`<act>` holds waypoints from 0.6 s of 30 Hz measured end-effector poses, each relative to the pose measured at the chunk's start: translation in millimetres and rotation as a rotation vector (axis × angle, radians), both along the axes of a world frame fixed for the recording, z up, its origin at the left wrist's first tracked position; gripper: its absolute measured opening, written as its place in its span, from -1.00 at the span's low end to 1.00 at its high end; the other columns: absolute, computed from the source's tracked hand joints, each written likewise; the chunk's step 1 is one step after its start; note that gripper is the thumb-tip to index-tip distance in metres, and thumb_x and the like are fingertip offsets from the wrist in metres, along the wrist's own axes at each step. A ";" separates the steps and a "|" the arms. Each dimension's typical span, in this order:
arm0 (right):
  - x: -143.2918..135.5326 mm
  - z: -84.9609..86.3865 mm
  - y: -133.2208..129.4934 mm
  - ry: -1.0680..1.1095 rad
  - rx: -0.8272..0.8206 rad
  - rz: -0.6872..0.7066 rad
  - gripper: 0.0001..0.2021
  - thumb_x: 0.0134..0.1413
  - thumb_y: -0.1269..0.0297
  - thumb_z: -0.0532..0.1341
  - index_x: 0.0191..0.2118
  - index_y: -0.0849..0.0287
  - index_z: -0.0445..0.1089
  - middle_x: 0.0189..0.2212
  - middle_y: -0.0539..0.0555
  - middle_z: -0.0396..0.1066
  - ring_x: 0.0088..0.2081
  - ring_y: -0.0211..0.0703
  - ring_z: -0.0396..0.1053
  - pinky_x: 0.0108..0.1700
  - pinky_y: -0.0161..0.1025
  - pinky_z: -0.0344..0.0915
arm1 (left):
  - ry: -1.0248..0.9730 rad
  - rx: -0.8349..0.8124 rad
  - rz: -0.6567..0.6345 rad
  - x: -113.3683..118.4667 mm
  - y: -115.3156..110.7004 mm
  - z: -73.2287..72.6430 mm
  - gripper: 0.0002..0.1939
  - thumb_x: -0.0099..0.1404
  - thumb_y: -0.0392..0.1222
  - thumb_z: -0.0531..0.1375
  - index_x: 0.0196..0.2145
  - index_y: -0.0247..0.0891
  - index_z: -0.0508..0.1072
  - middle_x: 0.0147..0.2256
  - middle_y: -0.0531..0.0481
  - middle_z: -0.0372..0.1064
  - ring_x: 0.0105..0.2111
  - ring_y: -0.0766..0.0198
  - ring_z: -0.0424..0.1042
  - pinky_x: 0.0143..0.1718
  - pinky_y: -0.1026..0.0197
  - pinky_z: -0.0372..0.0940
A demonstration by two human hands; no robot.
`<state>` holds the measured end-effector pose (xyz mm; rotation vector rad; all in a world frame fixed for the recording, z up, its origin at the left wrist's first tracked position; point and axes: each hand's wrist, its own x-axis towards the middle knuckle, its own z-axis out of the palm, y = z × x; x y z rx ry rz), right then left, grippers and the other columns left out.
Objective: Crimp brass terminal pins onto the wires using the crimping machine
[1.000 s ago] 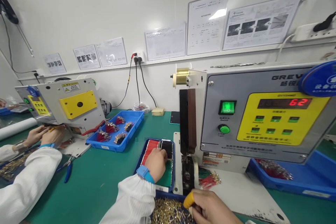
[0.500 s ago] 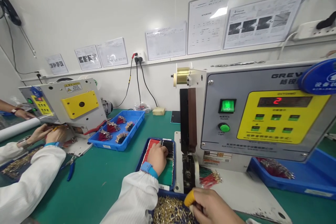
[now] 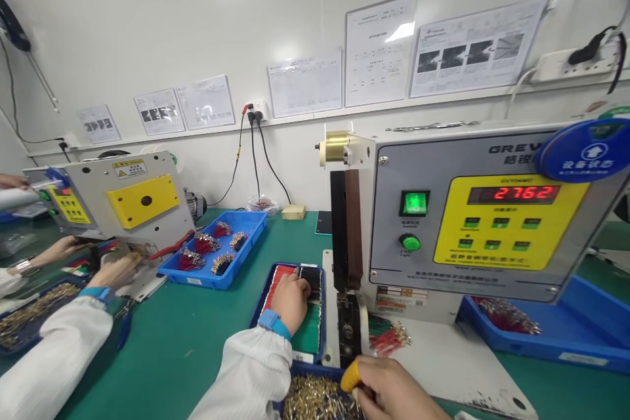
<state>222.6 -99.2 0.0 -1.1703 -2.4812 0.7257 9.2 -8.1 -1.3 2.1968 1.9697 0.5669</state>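
Observation:
My left hand (image 3: 290,296), with a blue wrist strap, rests over a blue tray (image 3: 315,359) of short wires. Its curled fingers touch the black wires (image 3: 311,275) at the far end; what they pinch is hidden. Red wires (image 3: 278,279) lie to the left and green wires (image 3: 306,335) nearer me. My right hand (image 3: 391,388) wears a yellow finger cot (image 3: 350,375). Its fingers are closed just in front of the press head (image 3: 348,331), above a bin of loose brass-coloured terminals (image 3: 317,397). Anything between those fingers is too small to make out.
The crimping machine (image 3: 384,262) stands ahead on the right, finished red and green wires (image 3: 391,339) on its base. Blue trays (image 3: 224,275) hold wire bundles left and right. At left, a co-worker's hands (image 3: 115,272) are at a second machine (image 3: 142,200), with blue-handled pliers (image 3: 125,328) nearby.
The view has shifted slightly. My two hands keep nearly the same places. The machine's display went from showing 2 to 2762. The co-worker's hands have moved apart.

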 end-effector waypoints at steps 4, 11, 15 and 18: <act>-1.0 5.1 -0.4 -0.003 -0.066 -0.045 -0.85 0.09 0.48 0.10 -0.42 0.17 0.36 -0.45 0.03 0.43 -0.43 -0.19 0.35 -0.40 -0.33 0.13 | -0.016 0.025 -0.006 -0.3 2.7 -4.6 -0.77 0.27 -0.42 0.08 -0.42 -0.27 0.50 -0.30 -0.09 0.40 -0.18 0.12 0.32 -0.18 0.16 0.17; -1.3 5.1 -1.2 0.022 -0.166 -0.059 -0.81 0.09 0.46 0.10 -0.52 0.14 0.25 -0.61 -0.06 0.34 -0.55 -0.25 0.25 -0.49 -0.34 0.04 | -0.070 0.138 0.007 -1.2 1.5 -8.0 -0.80 0.28 -0.43 0.10 -0.43 -0.27 0.45 -0.33 -0.07 0.38 -0.24 0.14 0.30 -0.21 0.15 0.17; -3.4 12.4 0.7 0.059 -0.202 -0.079 -0.86 0.10 0.41 0.13 -0.47 0.15 0.31 -0.53 -0.02 0.40 -0.47 -0.21 0.33 -0.46 -0.34 0.09 | -0.125 0.264 -0.027 2.4 -6.7 -4.7 -0.79 0.28 -0.46 0.07 -0.44 -0.26 0.40 -0.37 -0.05 0.36 -0.29 0.16 0.26 -0.28 0.17 0.14; -3.8 34.5 10.1 0.067 -0.265 -0.018 -0.90 -0.02 0.48 0.17 -0.44 0.16 0.38 -0.47 -0.02 0.45 -0.41 -0.20 0.36 -0.41 -0.35 0.13 | -0.165 0.330 -0.110 8.9 -14.0 -0.6 -0.79 0.31 -0.44 0.03 -0.43 -0.26 0.36 -0.37 -0.04 0.34 -0.30 0.17 0.24 -0.29 0.17 0.14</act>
